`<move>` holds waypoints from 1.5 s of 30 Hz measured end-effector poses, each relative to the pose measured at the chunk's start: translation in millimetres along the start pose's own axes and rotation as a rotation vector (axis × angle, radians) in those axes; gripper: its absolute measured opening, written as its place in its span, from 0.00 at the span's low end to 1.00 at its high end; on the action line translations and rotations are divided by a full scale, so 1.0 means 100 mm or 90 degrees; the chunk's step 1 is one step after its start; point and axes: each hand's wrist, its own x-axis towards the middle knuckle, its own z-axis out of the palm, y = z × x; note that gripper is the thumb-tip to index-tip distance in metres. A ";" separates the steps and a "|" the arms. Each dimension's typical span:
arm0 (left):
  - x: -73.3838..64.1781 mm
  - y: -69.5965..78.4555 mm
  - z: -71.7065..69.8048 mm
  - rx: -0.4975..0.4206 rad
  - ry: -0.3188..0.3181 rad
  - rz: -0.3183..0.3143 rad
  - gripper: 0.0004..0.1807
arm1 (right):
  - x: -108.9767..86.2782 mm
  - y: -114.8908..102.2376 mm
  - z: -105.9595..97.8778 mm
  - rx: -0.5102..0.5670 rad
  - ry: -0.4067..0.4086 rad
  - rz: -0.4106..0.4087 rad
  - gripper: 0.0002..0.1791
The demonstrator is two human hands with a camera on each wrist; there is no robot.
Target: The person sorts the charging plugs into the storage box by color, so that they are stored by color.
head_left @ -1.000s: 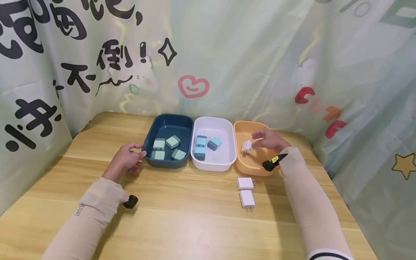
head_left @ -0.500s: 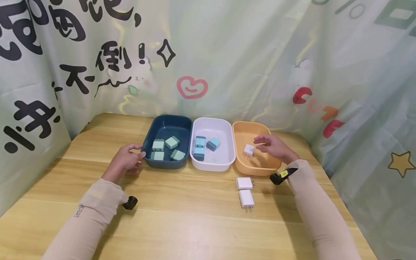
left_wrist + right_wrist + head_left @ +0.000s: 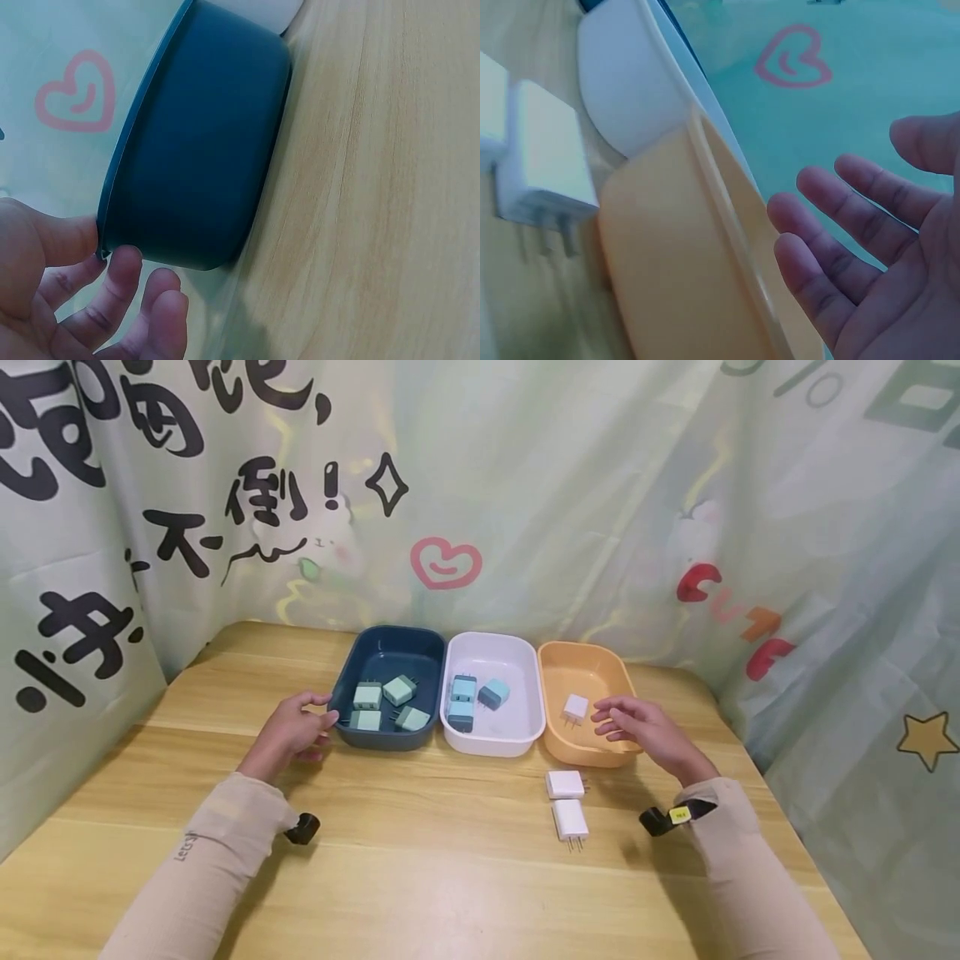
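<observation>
At the table's left, my left hand pinches the near-left rim of a dark blue plastic bin. In the left wrist view, its thumb and forefinger meet at the bin's lip. Inside this bin lie several pale green charger plugs. My right hand hovers over the right side of an orange bin, holding nothing, fingers loosely spread. One white charger plug lies in the orange bin, left of those fingertips. On the table in front of it are two more white charger plugs, one behind the other.
Between the two bins stands a white bin with three blue charger plugs. All three bins form a row near the back of the wooden table. A printed curtain hangs close behind them.
My right hand has let go of the white charger plug in the orange bin and drawn back toward the near right. My left hand has stayed at the dark blue bin's rim.
</observation>
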 end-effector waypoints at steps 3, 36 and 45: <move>0.00 0.00 0.01 -0.002 -0.003 -0.001 0.28 | -0.10 0.01 0.08 -0.025 -0.007 -0.023 0.17; -0.02 -0.01 0.01 0.018 0.000 -0.001 0.29 | -0.52 0.20 0.69 -0.163 -0.190 0.013 0.28; -0.02 -0.01 0.01 0.010 -0.002 0.005 0.29 | -0.51 0.11 0.70 -0.191 -0.214 0.029 0.30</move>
